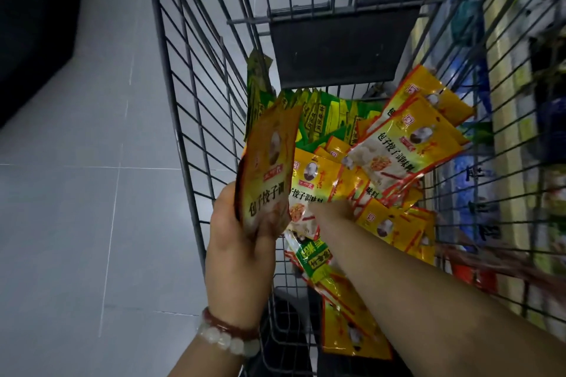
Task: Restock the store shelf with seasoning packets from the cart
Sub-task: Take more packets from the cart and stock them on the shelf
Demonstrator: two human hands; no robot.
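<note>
Cart (196, 119): I see grey metal wire, dull.
Seasoning packets (407, 150): glossy plastic film, crinkled.
Floor (76, 193): smooth matt tiles.
Bracelets (228, 335): polished beads, I'd say.

In my left hand (242, 242) a yellow packet (269, 168) reading 包子饺子调, yellow packets in my cart (183, 101) reading 包子饺子调味料 (401, 150), green packets' print (321, 119) too blurred

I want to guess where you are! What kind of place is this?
Probably a shop aisle: a wire shopping cart full of yellow seasoning packets, with blurry stocked shelves beside it.
</note>
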